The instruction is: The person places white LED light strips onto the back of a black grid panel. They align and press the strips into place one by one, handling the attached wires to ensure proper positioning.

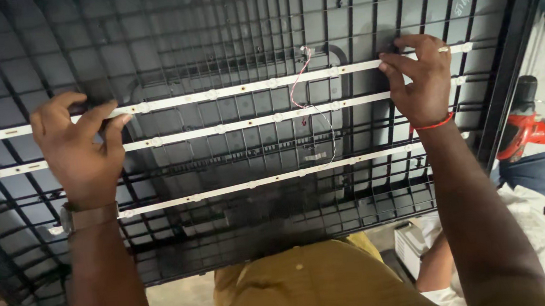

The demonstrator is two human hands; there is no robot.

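While three white light strips (219, 130) already lie across the dark ribbed panel (224, 27), the left hand (81, 148) and right hand (419, 80) pinch the top strip (241, 89) with curled fingers, apparently still seating it.

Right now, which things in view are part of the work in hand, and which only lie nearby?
In hand:
left hand and right hand on the top white strip
dark ribbed panel
other white strips
red and white wires

Lying nearby:
red power drill
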